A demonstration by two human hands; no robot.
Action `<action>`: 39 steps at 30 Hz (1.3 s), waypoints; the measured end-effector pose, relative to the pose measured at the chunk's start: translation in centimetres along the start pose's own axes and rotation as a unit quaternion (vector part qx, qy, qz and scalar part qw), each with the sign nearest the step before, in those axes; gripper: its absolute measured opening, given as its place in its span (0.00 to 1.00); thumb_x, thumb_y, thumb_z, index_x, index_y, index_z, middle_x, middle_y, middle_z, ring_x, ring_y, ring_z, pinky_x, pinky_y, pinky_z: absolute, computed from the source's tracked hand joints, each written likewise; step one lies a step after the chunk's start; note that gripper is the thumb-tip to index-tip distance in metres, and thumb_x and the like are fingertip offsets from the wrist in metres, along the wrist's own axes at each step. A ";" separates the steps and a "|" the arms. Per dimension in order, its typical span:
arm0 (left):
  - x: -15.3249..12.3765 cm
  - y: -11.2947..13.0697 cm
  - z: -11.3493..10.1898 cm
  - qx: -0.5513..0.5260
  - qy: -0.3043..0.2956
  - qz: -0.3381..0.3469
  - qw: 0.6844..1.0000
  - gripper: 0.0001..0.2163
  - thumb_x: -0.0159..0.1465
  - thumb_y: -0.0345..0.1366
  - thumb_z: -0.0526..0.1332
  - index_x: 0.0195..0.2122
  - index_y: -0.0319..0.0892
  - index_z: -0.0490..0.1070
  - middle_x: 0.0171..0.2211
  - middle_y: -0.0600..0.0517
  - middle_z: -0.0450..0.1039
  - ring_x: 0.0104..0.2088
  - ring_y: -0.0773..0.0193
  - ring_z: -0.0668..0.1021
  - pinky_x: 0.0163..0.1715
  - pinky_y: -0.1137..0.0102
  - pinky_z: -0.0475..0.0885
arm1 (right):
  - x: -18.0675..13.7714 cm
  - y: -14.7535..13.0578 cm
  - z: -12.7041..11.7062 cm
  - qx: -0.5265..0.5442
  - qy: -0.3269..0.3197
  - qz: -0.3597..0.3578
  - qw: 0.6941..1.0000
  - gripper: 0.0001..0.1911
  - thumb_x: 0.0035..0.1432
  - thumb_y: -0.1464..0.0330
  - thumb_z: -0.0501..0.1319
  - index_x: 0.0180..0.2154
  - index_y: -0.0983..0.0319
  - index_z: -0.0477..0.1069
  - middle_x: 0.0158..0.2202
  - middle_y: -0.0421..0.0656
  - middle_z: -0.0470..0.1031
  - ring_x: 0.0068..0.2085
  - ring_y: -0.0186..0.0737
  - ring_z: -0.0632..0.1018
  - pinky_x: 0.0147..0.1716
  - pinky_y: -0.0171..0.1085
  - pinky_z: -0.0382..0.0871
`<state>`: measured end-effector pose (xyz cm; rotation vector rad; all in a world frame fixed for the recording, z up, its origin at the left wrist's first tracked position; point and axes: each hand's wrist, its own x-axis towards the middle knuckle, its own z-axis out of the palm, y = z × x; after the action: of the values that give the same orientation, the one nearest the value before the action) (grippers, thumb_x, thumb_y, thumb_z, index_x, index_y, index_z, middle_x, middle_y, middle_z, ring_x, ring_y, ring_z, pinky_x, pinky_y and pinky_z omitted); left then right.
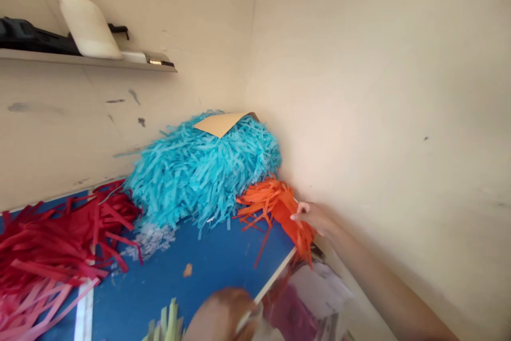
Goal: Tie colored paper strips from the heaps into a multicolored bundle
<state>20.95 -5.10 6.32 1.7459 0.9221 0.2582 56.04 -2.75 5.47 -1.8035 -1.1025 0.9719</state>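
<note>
My right hand [313, 217] reaches to the corner by the wall and pinches a bunch of orange fringed paper strips [279, 208] lying at the edge of the blue table [211, 266]. My left hand [223, 315] is low at the bottom of the view, blurred, closed around a thin pale strip or stick [275, 277] that runs along the table's right edge. Yellow-green paper strips [170, 324] poke up just left of that hand.
A big heap of light blue fringed paper [203, 171] fills the corner, with a tan sheet [223, 123] on top. Red strips [56, 245] spread over the left. A wall shelf [88, 61] carries a white bottle [85, 19]. Clear bags [311, 304] lie beside the table.
</note>
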 end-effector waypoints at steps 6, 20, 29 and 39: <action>13.5 3.9 2.9 -0.203 0.046 -0.072 0.975 0.10 0.63 0.42 0.61 0.37 0.40 0.74 0.30 0.52 0.76 0.30 0.65 0.78 0.26 0.74 0.70 | -1.8 0.7 1.9 0.031 -0.040 -0.019 0.999 0.19 0.40 0.59 0.69 0.22 0.59 0.60 0.19 0.32 0.60 0.24 0.31 0.61 0.25 0.32 0.54; 18.8 3.4 5.8 -0.375 0.079 -0.126 0.915 0.07 0.66 0.37 0.62 0.36 0.37 0.71 0.29 0.56 0.72 0.26 0.71 0.74 0.25 0.74 0.71 | -2.0 0.7 2.9 -0.015 0.038 -0.110 0.993 0.15 0.45 0.62 0.69 0.29 0.60 0.65 0.29 0.37 0.68 0.32 0.37 0.68 0.34 0.35 0.62; 19.0 4.0 6.4 -0.388 0.081 -0.112 0.911 0.08 0.65 0.37 0.63 0.34 0.36 0.72 0.29 0.55 0.72 0.24 0.73 0.72 0.20 0.77 0.65 | -1.7 0.7 2.7 -0.074 0.083 -0.123 0.986 0.07 0.53 0.62 0.60 0.29 0.59 0.70 0.29 0.40 0.74 0.31 0.40 0.73 0.34 0.37 0.66; 19.5 2.2 6.6 -0.314 0.153 -0.154 0.924 0.10 0.67 0.40 0.60 0.37 0.37 0.71 0.30 0.55 0.72 0.25 0.71 0.74 0.25 0.73 0.72 | -0.6 1.3 0.6 -0.080 0.223 -0.110 0.965 0.17 0.59 0.55 0.51 0.29 0.60 0.68 0.26 0.45 0.75 0.29 0.43 0.75 0.31 0.38 0.69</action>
<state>38.94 3.43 0.61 0.9675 1.1649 0.5621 55.71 -3.58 4.23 -1.8586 -1.0823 0.3272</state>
